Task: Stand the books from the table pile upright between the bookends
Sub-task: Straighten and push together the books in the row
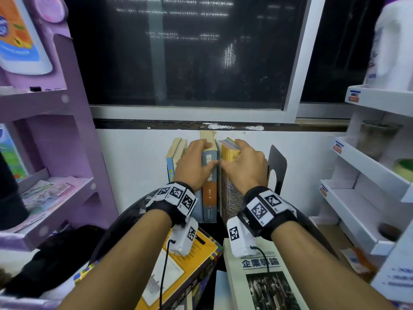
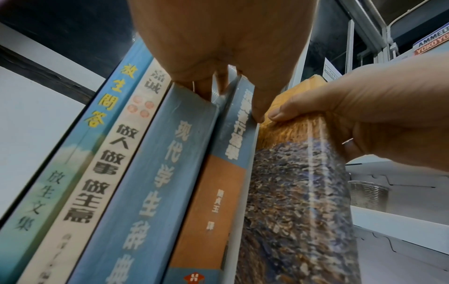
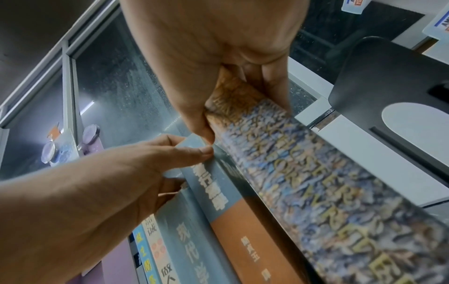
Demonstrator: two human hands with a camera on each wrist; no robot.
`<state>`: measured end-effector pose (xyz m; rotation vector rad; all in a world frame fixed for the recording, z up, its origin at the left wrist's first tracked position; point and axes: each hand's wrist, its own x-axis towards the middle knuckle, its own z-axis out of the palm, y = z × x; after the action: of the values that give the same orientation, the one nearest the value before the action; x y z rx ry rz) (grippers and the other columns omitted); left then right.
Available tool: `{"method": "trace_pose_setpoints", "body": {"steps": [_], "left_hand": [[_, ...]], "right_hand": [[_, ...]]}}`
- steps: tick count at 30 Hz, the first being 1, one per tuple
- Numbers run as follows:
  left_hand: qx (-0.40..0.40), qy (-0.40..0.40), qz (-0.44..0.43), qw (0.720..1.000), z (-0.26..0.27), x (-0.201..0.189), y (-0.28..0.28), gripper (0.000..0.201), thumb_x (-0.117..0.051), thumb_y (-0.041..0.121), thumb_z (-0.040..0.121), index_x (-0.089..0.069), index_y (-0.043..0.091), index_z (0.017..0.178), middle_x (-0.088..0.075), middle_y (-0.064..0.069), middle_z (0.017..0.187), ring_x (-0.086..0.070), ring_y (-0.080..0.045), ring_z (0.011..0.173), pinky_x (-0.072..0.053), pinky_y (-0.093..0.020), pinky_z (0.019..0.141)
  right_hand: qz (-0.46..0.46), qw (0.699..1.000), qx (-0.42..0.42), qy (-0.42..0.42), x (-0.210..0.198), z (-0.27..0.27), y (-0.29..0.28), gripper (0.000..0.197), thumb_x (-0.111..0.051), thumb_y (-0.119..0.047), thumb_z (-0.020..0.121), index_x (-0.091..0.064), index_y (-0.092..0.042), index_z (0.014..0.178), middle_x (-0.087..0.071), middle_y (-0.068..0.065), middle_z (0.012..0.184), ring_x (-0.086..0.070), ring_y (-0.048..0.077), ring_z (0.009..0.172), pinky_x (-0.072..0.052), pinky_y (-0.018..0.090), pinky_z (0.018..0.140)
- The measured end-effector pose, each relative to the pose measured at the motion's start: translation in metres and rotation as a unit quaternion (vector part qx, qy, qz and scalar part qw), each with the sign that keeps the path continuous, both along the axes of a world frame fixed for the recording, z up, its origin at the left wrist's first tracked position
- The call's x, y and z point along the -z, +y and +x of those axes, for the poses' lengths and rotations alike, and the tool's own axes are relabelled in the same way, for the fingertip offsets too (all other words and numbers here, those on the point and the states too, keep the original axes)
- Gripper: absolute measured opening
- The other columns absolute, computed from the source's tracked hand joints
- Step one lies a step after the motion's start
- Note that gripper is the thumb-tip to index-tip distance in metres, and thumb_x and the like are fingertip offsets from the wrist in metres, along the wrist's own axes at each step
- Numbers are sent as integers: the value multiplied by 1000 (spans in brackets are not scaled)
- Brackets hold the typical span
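Standing upright, the blue-and-orange book [image 1: 209, 186] is gripped at its top by the left hand [image 1: 194, 163]; the mottled book [image 1: 231, 195] beside it is clasped likewise by the right hand [image 1: 244, 166].

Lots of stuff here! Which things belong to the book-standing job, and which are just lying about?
In the job:
left hand on the blue-and-orange book
right hand gripping the thick mottled book
black bookend
yellow book and white book still lying flat

Lying about:
purple shelf
white racks

Spine colours in the row
Grey-blue over orange spine [image 2: 233, 173]; mottled blue-and-ochre speckled spine [image 2: 296, 201]; cream spine [image 2: 102, 178]; black bookend [image 1: 277, 166]; lilac shelf [image 1: 55, 104].
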<state>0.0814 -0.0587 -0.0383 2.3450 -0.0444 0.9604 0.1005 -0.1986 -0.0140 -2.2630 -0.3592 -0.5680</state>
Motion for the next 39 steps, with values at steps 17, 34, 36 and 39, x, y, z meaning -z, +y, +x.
{"method": "trace_pose_setpoints", "body": {"steps": [17, 34, 36, 39], "left_hand": [[19, 5, 1, 1000, 2, 3, 5, 40, -65, 23, 86, -50, 19, 124, -50, 4, 131, -47, -17, 122, -44, -41, 96], [27, 5, 3, 1000, 1, 3, 3, 43, -63, 26, 88, -49, 18, 127, -49, 3, 132, -47, -15, 122, -44, -40, 97], [28, 5, 4, 1000, 1, 3, 4, 43, -63, 26, 88, -49, 18, 127, -49, 4, 133, -46, -15, 124, -44, -41, 98], [26, 5, 7, 1000, 2, 4, 4, 43, -63, 27, 88, -48, 19, 127, -49, 4, 134, -46, -15, 125, -44, -41, 98]], "right_hand": [[-87, 985, -151, 4, 21, -11, -13, 84, -85, -40, 64, -40, -20, 131, -58, -4, 94, -58, 16, 82, -48, 27, 68], [-109, 981, -160, -8, 27, 1, -24, 102, -89, -33, 63, -31, -22, 145, -64, 2, 108, -60, 22, 96, -50, 34, 83], [-167, 977, -123, -48, 24, 2, -23, 96, -85, -43, 64, -35, -20, 143, -62, 3, 113, -53, 23, 105, -41, 35, 88], [-191, 975, -92, -68, 22, 7, -21, 96, -83, -51, 62, -39, -21, 141, -58, 6, 119, -42, 23, 117, -34, 34, 91]]}}
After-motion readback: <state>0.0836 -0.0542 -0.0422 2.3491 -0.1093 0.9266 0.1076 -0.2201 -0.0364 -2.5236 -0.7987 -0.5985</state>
